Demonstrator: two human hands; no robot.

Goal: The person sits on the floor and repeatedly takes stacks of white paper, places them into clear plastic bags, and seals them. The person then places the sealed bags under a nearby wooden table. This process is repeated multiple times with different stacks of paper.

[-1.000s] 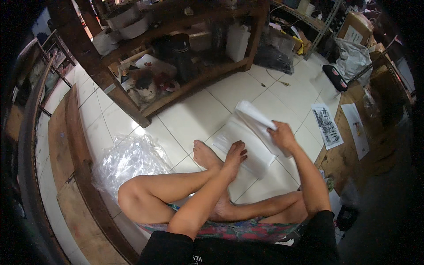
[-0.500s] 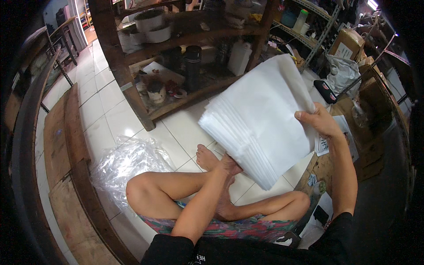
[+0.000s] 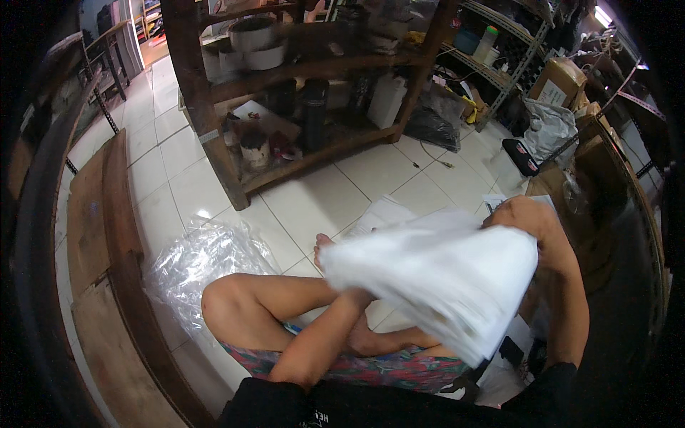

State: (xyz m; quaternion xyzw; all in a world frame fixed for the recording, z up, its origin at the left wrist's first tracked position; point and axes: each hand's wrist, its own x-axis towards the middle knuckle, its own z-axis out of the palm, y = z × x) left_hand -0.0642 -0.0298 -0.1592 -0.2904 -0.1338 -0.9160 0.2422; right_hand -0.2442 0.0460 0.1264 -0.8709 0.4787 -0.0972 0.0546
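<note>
A thick stack of thin white sheets (image 3: pixel 428 274), blurred by motion, tilts over my lap between my two hands. My left hand (image 3: pixel 359 296) grips it from beneath at the lower left edge; the stack covers most of its fingers. At the upper right edge my right hand (image 3: pixel 526 216) is closed on the stack with the wrist bent over, and its fingertips are out of sight behind the sheets. More white sheets (image 3: pixel 382 212) lie on the floor tiles just beyond the stack, partly covered by it.
Crumpled clear plastic (image 3: pixel 207 274) lies left of my knee. Wooden boards (image 3: pixel 100 214) run along the left. Ahead stands a wooden shelf (image 3: pixel 321 160) with tubs and containers. A black bag (image 3: pixel 434 125), a dark case (image 3: pixel 519 155) and a grey sack (image 3: pixel 548 132) sit farther right.
The stack has dropped and tipped toward me, uncovering the floor and white sheets beyond. My right hand has moved lower and bent over; my left hand stays near the same spot.
</note>
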